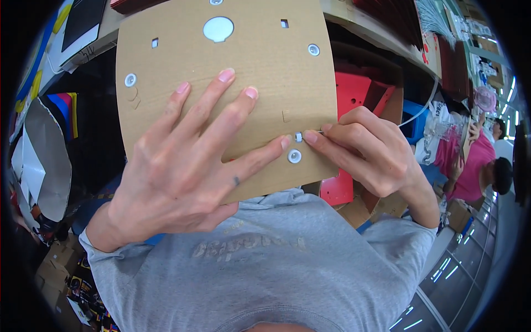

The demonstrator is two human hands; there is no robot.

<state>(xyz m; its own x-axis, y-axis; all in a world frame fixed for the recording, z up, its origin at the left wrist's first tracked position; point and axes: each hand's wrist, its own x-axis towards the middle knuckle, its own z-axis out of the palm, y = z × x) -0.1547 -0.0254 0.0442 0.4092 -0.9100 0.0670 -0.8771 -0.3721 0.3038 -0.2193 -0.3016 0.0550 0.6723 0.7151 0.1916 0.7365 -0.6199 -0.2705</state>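
Observation:
A brown cardboard panel (pixel 265 83) lies in front of me, reaching toward my chest. It has a round hole (pixel 218 29) with a small notch, little rectangular slots and several white round fasteners (pixel 294 156). My left hand (pixel 182 160) rests on the panel with its fingers spread, the thumb side turned toward the right. At the panel's right part, my right hand (pixel 373 149) pinches something thin, mostly hidden between thumb and finger. Its fingertips are beside a small white piece (pixel 298 136) set in a slot, with a left fingertip on the other side.
Red punched pieces (pixel 349 94) stand in an open cardboard box right of the panel. A blue bin (pixel 414 122) and a white bag are beyond it. At far right, a person in a pink shirt (pixel 470 152) works. Cartons (pixel 58 265) are stacked at lower left.

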